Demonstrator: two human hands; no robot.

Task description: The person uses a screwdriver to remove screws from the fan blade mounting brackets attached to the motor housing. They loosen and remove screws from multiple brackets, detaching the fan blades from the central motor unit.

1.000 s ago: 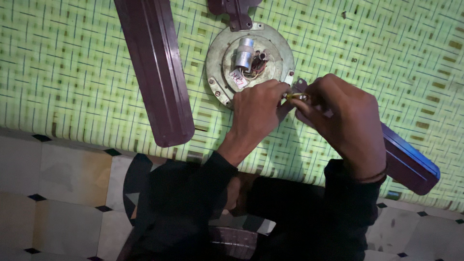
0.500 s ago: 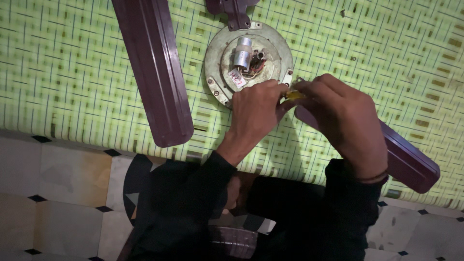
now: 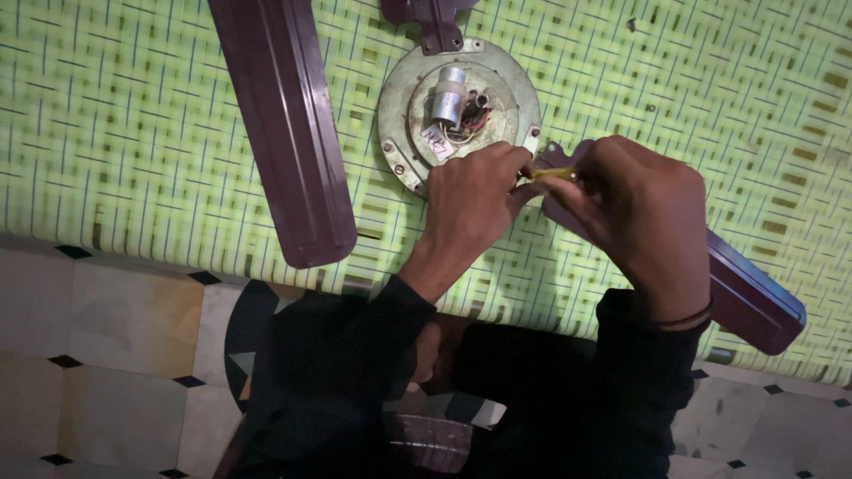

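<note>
A round grey ceiling-fan motor hub lies on a green woven mat, with a silver capacitor and wires at its centre. My left hand rests at the hub's lower right edge, fingers closed by the blade bracket. My right hand grips a yellow-handled screwdriver, its tip pointing left toward my left fingertips. The dark maroon fan blade under my right hand runs off to the lower right.
A second maroon blade lies left of the hub, and a third blade's bracket shows at the top. Tiled floor borders the mat at the bottom. My dark sleeves and knees fill the lower middle.
My right hand has turned slightly on the screwdriver, showing more of the yellow handle. My left hand has stayed at the hub's edge.
</note>
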